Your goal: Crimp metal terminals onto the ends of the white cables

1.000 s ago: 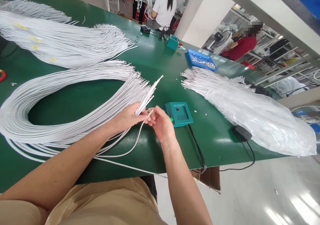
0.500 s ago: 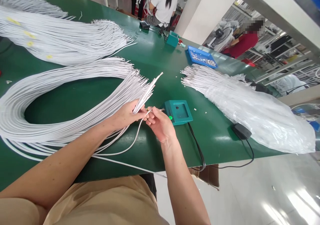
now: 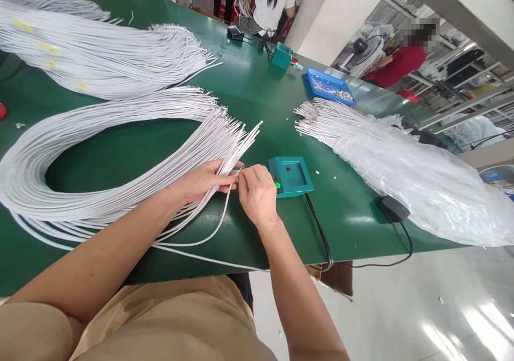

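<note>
My left hand [image 3: 203, 181] is closed around several white cables [image 3: 240, 145], whose ends point up and to the right. One single white cable [image 3: 225, 211] curves up from the table to its tip between my two hands. My right hand [image 3: 259, 192] is closed, its fingers pinching at that cable's tip; the fingertips are partly hidden by the back of the hand. Just right of it stands a small teal machine [image 3: 291, 176] with a green light. A big looped bundle of white cables [image 3: 24, 152] lies to the left, running under my left hand.
More white cables [image 3: 120, 61] lie at the back left. On the right, a bundle in a clear plastic bag [image 3: 421, 179] stretches along the green table [image 3: 257, 98]. A blue tray [image 3: 329, 87] holds small parts. A black pedal-like box [image 3: 393, 208] trails a cord. Two people work beyond.
My right hand has turned over, palm down, and now covers the side of the teal machine nearest it. The held cables have fanned out slightly. The view has shifted a little.
</note>
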Available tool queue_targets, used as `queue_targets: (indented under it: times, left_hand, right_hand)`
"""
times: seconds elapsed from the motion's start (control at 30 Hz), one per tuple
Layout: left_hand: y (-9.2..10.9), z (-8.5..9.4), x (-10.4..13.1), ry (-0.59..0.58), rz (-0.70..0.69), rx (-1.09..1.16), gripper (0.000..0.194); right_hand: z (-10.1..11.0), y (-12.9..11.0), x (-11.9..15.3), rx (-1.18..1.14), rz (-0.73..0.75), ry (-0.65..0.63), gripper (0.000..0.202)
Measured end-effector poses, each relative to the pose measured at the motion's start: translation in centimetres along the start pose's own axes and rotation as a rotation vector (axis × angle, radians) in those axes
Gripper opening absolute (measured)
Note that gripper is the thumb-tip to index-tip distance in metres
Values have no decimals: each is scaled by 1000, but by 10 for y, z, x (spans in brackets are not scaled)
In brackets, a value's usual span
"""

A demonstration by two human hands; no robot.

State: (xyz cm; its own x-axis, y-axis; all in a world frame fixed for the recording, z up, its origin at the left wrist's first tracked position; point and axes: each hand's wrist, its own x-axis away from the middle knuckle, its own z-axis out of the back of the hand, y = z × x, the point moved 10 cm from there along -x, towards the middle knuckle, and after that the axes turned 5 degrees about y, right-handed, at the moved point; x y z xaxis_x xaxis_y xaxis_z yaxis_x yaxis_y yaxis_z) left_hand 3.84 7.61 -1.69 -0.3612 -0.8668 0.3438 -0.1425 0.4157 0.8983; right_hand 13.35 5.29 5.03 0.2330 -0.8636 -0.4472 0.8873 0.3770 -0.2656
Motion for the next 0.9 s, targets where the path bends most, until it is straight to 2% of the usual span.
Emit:
queue_targets:
  times: [0.13, 0.23, 0.3, 0.47, 0.7, 0.9]
  left_hand:
    - [1, 11, -4, 55, -32, -108, 40]
    - [-2, 18, -7, 84, -40, -171, 43]
    - [-4, 20, -8, 96, -42, -202, 42]
    - [-5, 22, -10, 146, -65, -285, 40]
    - [-6, 23, -11, 194, -110, -414, 38]
    - [-10, 20, -14, 201, -172, -455, 25]
  right_hand:
    - [1, 23, -12, 89, 0, -66, 24]
    - [-12, 36, -18, 173, 30, -244, 15]
    - [-18, 38, -20, 166, 58, -313, 10]
    - [-18, 35, -21, 107, 120, -307, 9]
    - [-18, 40, -24, 143, 90, -266, 16]
    - [-17, 35, -21, 151, 116, -294, 13]
